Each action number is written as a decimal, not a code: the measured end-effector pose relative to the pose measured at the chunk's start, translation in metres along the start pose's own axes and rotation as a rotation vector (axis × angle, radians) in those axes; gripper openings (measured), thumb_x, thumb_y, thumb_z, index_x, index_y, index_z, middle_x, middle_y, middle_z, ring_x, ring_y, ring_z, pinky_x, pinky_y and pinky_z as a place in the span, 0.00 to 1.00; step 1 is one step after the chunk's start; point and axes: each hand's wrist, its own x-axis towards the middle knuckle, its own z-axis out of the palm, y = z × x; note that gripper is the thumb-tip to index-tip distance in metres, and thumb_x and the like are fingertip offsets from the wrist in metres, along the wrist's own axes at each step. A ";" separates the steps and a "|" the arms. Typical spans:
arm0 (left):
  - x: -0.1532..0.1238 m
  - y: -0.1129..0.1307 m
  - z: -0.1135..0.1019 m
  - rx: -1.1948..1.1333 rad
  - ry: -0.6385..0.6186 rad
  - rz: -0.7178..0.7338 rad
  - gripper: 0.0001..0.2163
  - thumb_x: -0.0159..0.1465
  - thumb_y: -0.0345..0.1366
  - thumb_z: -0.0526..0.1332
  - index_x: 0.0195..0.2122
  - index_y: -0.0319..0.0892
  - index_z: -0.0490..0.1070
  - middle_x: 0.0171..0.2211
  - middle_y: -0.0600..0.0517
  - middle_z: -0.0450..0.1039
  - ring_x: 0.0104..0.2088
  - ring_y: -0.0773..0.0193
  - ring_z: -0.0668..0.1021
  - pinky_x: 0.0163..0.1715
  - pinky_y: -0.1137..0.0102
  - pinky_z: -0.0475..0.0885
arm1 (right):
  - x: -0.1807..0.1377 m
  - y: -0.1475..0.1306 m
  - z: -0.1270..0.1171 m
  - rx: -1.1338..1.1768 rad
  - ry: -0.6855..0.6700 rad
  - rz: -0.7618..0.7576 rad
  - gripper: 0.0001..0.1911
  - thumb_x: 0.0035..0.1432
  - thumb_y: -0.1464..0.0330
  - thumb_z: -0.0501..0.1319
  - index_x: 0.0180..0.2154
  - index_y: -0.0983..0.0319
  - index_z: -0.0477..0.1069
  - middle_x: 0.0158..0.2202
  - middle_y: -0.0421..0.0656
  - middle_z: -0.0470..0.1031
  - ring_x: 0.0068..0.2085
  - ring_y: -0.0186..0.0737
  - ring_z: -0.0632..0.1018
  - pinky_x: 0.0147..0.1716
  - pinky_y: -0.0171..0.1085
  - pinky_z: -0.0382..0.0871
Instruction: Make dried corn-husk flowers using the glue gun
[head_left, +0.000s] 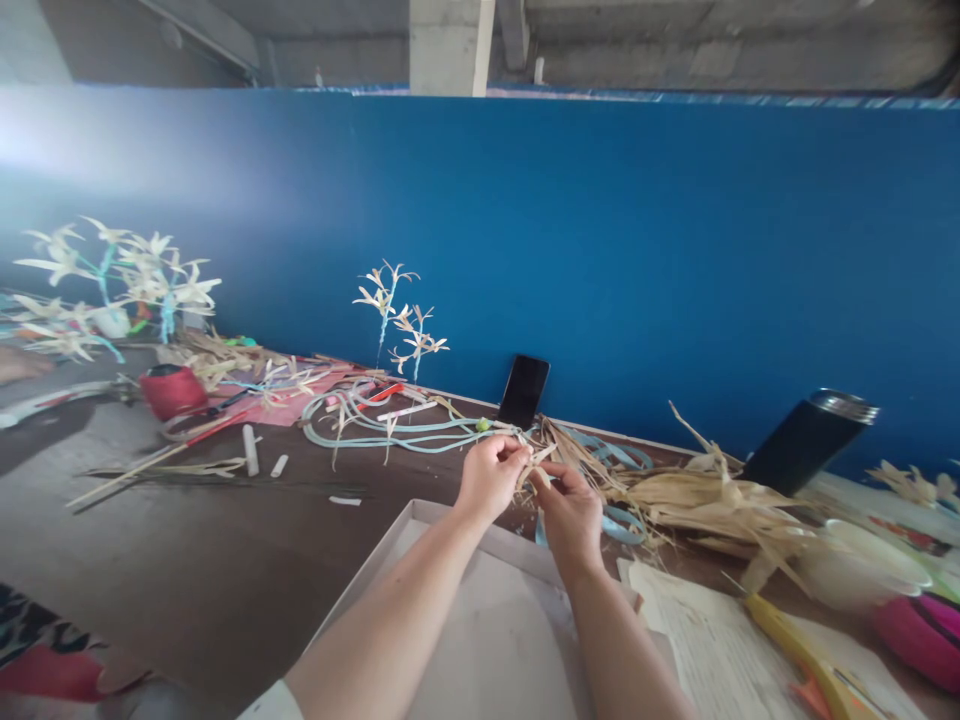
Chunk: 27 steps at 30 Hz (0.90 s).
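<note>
Both hands meet above the far edge of a shallow white box lid point(427, 512). My left hand point(491, 475) is closed in a pinch on a pale dried husk strip point(537, 462). From the other side, my right hand point(571, 508) pinches the same strip, thumb and fingers together. The fingers hide part of it. Just to the right lies a heap of dried corn husks point(675, 495), with light blue ribbon point(624, 525) among them. A dark phone point(523, 388) leans on the blue partition behind my hands.
Husk flowers on blue stems point(390, 300) stand at the partition; more point(169, 280) are at left, near another person's hand point(22, 365). Pale blue tubing point(420, 442) loops leftward. A black flask point(806, 440), white bowl point(862, 565) and yellow cutter point(810, 655) sit at right.
</note>
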 end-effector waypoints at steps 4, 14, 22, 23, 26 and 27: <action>0.000 -0.002 0.000 0.011 -0.004 0.000 0.09 0.55 0.40 0.59 0.27 0.40 0.72 0.21 0.54 0.72 0.24 0.68 0.73 0.25 0.75 0.64 | 0.000 -0.003 0.000 0.008 -0.009 -0.010 0.18 0.44 0.55 0.64 0.29 0.64 0.76 0.14 0.38 0.67 0.18 0.35 0.66 0.19 0.33 0.58; 0.001 -0.005 0.000 -0.058 0.003 0.060 0.13 0.58 0.45 0.57 0.31 0.40 0.74 0.28 0.51 0.75 0.30 0.66 0.75 0.28 0.76 0.67 | 0.001 -0.002 0.001 0.212 0.011 0.099 0.17 0.41 0.57 0.67 0.30 0.63 0.74 0.15 0.36 0.66 0.18 0.32 0.65 0.19 0.32 0.57; 0.000 -0.013 0.005 0.073 -0.131 0.053 0.10 0.59 0.37 0.57 0.38 0.42 0.74 0.36 0.50 0.77 0.35 0.63 0.77 0.36 0.72 0.70 | 0.010 0.008 0.001 0.560 0.025 0.163 0.16 0.42 0.59 0.69 0.29 0.63 0.72 0.19 0.34 0.63 0.19 0.26 0.61 0.17 0.28 0.55; -0.002 -0.013 0.006 0.106 -0.173 0.079 0.09 0.58 0.36 0.58 0.38 0.43 0.75 0.36 0.50 0.77 0.37 0.62 0.77 0.38 0.72 0.70 | 0.010 0.007 0.000 0.581 0.016 0.173 0.16 0.42 0.59 0.69 0.30 0.63 0.72 0.19 0.33 0.62 0.19 0.25 0.61 0.17 0.27 0.55; -0.008 -0.012 0.010 0.163 -0.218 0.125 0.10 0.57 0.37 0.59 0.39 0.44 0.75 0.38 0.51 0.77 0.39 0.62 0.77 0.40 0.72 0.69 | 0.008 0.003 -0.001 0.628 0.002 0.202 0.16 0.41 0.60 0.70 0.31 0.62 0.73 0.20 0.33 0.63 0.18 0.24 0.60 0.16 0.26 0.54; -0.009 -0.011 0.011 0.175 -0.210 0.132 0.10 0.57 0.37 0.59 0.39 0.45 0.75 0.38 0.51 0.77 0.39 0.62 0.77 0.40 0.72 0.69 | 0.008 0.001 -0.002 0.632 -0.004 0.210 0.16 0.41 0.60 0.70 0.31 0.62 0.74 0.20 0.34 0.64 0.18 0.23 0.61 0.15 0.26 0.54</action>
